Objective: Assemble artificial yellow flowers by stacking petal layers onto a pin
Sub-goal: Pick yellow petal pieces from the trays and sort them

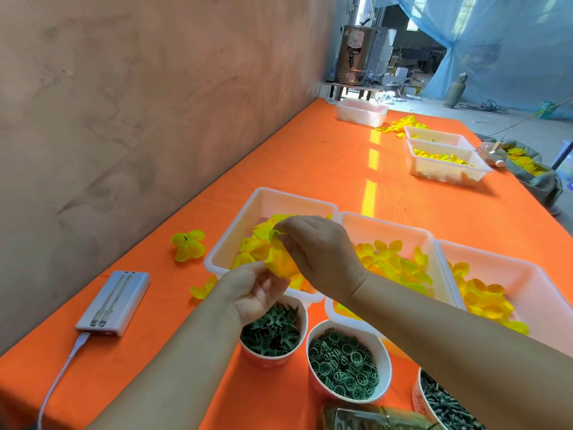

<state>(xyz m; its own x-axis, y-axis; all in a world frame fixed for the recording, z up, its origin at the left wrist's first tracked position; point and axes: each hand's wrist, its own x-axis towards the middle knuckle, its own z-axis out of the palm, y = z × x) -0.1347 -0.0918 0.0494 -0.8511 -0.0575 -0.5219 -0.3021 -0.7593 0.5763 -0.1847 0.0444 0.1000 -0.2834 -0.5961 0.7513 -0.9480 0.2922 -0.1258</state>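
As the left hand (255,294) grips petals (279,265), right hand (317,252) pinches them.

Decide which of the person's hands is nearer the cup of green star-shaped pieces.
Left. The left hand hovers just over the far rim of the cup; the right hand is farther back, above the leftmost petal tray.

Bare orange cloth (310,169) lies open beyond the near trays (273,206) (cups (322,393) crowd the front edge).
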